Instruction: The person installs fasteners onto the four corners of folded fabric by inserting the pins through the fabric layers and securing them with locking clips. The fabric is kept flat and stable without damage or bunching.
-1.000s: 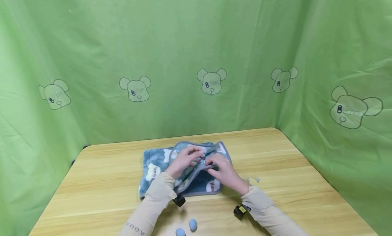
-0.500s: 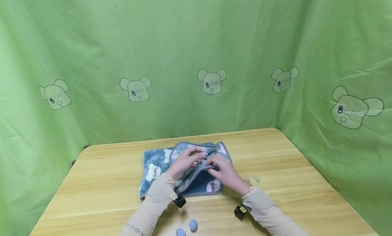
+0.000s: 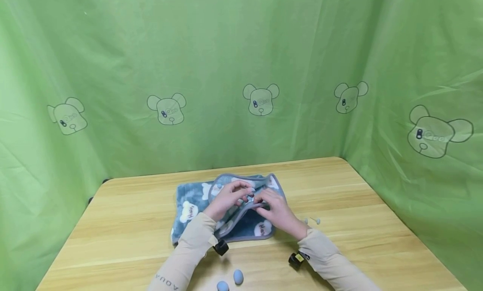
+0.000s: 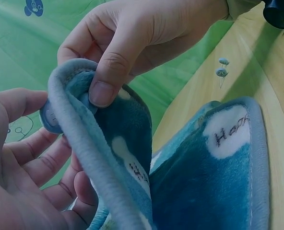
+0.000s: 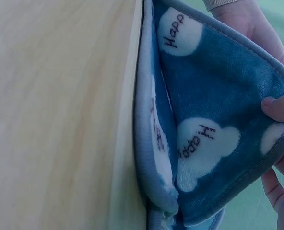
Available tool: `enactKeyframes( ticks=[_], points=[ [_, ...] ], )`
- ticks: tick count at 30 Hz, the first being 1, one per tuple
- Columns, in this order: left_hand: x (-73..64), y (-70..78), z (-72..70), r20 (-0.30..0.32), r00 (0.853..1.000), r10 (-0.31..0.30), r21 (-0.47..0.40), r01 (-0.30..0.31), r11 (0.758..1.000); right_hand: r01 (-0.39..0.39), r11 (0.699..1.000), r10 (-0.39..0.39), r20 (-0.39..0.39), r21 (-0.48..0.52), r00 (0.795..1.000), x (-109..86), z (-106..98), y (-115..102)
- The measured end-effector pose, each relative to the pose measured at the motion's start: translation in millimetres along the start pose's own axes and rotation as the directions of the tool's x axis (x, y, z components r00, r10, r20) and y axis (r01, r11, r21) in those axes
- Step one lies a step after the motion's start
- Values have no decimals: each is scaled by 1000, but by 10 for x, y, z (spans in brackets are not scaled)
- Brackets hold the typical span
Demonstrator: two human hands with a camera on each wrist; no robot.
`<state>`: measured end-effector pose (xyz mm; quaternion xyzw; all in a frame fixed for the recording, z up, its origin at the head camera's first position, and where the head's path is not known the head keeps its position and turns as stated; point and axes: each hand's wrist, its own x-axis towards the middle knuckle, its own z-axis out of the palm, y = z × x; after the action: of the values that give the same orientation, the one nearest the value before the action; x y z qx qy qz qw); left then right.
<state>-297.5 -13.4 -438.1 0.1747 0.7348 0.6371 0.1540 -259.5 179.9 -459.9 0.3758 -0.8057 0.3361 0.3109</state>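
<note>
A folded blue fleece blanket (image 3: 185, 194) with white bear patches and grey piping lies on the table, its near top layer lifted. My right hand (image 3: 275, 209) pinches that layer by its piped edge; in the left wrist view the right thumb (image 4: 103, 91) presses its inner face, over a small pale-blue piece. From the other side, my left hand (image 3: 228, 198) holds a round blue button-like cap (image 4: 51, 117) against the same edge. The left fingertips partly cover the cap. In the right wrist view the blanket's inside (image 5: 218, 91) shows, with a thumb on it.
Two small pale-headed pins (image 3: 318, 221) lie right of the blanket. Two blue egg-shaped pieces (image 3: 238, 277) sit near the table's front. A small blue round spot (image 3: 219, 186) shows on the blanket's upper layer. Green curtains (image 3: 211, 136) stand behind and beside the wooden table (image 3: 124, 224).
The left fingertips have shifted slightly at the blanket's edge. The right hand, the blanket and the loose pieces stay where they were.
</note>
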Motion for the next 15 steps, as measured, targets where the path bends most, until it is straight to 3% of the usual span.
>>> enactKeyframes(
  ticks=[15],
  points=[
    [-18,13,-1,19,1000,14,-2,-14,1000,-14,1000,14,6,-3,1000,-10,11,13]
  ],
)
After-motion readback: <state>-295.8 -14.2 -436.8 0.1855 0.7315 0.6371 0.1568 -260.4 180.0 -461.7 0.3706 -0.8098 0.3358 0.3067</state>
